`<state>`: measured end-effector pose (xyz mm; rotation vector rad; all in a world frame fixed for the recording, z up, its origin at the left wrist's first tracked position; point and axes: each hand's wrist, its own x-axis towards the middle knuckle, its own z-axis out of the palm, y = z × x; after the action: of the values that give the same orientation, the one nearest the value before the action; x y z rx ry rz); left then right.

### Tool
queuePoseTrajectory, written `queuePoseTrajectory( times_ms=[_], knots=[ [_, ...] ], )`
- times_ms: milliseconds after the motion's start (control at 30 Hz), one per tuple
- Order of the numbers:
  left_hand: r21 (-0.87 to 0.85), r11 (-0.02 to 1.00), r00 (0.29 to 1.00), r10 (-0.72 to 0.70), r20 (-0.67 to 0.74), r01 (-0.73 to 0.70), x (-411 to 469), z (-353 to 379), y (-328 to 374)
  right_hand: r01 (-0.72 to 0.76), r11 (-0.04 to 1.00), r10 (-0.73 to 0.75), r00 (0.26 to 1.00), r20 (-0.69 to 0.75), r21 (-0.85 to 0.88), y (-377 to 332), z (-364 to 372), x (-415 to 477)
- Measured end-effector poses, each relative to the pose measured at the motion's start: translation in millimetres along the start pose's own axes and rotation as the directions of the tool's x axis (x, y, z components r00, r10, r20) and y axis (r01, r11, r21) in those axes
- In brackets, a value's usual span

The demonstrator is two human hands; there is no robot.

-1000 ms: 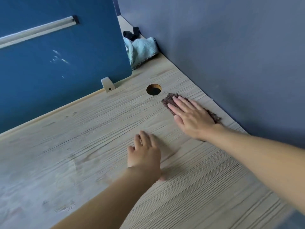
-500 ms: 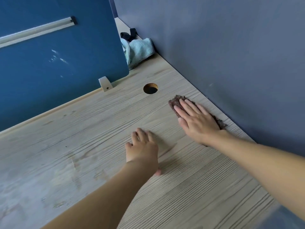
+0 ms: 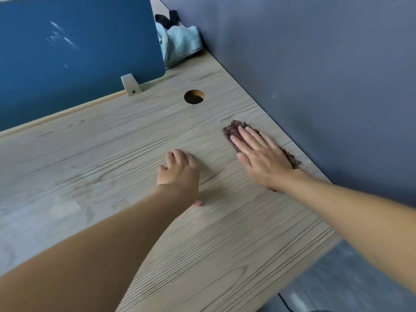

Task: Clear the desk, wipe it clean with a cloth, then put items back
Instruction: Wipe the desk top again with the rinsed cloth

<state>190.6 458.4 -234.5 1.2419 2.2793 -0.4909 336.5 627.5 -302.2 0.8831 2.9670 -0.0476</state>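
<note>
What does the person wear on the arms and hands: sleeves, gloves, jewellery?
Nothing worn shows. The left hand and right hand have no gloves and no rings on the visible fingers; neither wrist has a watch or bracelet; no sleeve appears on either forearm.

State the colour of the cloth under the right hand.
The cloth is dark brown; head view.

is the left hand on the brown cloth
No, the right hand presses flat on the brown cloth, while the left hand rests on the bare desk.
</note>
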Motion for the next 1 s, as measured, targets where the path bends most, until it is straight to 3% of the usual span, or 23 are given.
queuePoseTrajectory(
  times_ms=[67,133,200,267,333,400,467,533,633,700,767,800,833,900,967,1000],
  knots=[
    [-0.023,0.997,0.995,0.067,-0.067,-0.069,-10.8,5.7,1.9,0.018,1.000,-0.018,0.999,-0.032,-0.011,-20.4,2.2,-21.6],
    [-0.079,0.993,0.992,0.084,-0.094,-0.091,-25.4,15.1,6.5,0.236,0.972,-0.236,0.971,-0.033,-0.013,-43.7,4.2,-69.8],
    [-0.101,0.991,0.996,0.089,-0.033,-0.092,-39.3,28.1,14.1,0.476,0.879,-0.476,0.879,0.015,0.009,-53.5,5.9,-114.5],
    [-0.031,0.995,0.994,0.096,0.060,-0.094,-53.3,42.0,23.2,0.600,0.799,-0.601,0.796,0.066,0.043,-37.8,0.6,-114.7],
    [0.018,0.997,0.993,0.074,0.097,-0.076,-63.8,51.8,29.7,0.512,0.858,-0.513,0.857,0.053,0.029,-15.5,0.8,-84.5],
    [-0.002,0.998,0.996,0.055,0.076,-0.055,-67.7,56.1,32.8,0.220,0.975,-0.221,0.975,0.030,0.017,8.1,-1.6,-54.9],
    [-0.013,1.000,0.999,0.028,0.043,-0.027,-65.9,55.0,32.8,0.019,1.000,-0.019,1.000,0.007,0.003,15.3,1.5,-41.8],
    [-0.025,1.000,0.998,0.015,0.057,-0.013,-62.9,53.4,35.0,0.017,1.000,-0.017,1.000,0.002,-0.002,-0.4,4.2,-56.9],
    [-0.020,1.000,0.997,-0.013,0.070,0.014,-63.3,52.2,39.8,0.340,0.940,-0.340,0.940,-0.001,-0.005,-30.7,7.8,-127.0],
    [-0.019,1.000,0.998,-0.018,0.064,0.019,-63.7,52.7,40.3,0.568,0.823,-0.568,0.822,0.047,0.015,-32.7,8.0,-161.0],
    [-0.019,1.000,0.998,-0.011,0.060,0.012,-64.5,53.5,39.7,0.679,0.733,-0.680,0.727,0.094,0.048,-14.8,5.0,-151.8],
    [-0.020,1.000,0.998,-0.009,0.060,0.010,-64.5,53.9,38.8,0.663,0.748,-0.663,0.742,0.095,0.044,-5.1,4.1,-137.6],
    [-0.023,1.000,0.998,-0.004,0.058,0.005,-64.2,54.2,37.8,0.582,0.811,-0.584,0.807,0.088,0.050,4.3,3.5,-120.7],
    [-0.040,0.999,0.998,0.008,0.057,-0.006,-65.4,54.9,36.3,0.289,0.957,-0.291,0.955,0.063,0.031,24.7,1.6,-88.2],
    [-0.041,0.999,0.999,0.017,0.041,-0.015,-66.3,55.6,35.4,0.058,0.998,-0.059,0.998,0.037,0.021,28.4,2.7,-77.5],
    [-0.041,0.999,0.999,0.021,0.036,-0.020,-66.1,55.6,35.2,0.027,0.999,-0.027,0.999,0.026,0.028,20.8,3.1,-83.0]
  ],
)
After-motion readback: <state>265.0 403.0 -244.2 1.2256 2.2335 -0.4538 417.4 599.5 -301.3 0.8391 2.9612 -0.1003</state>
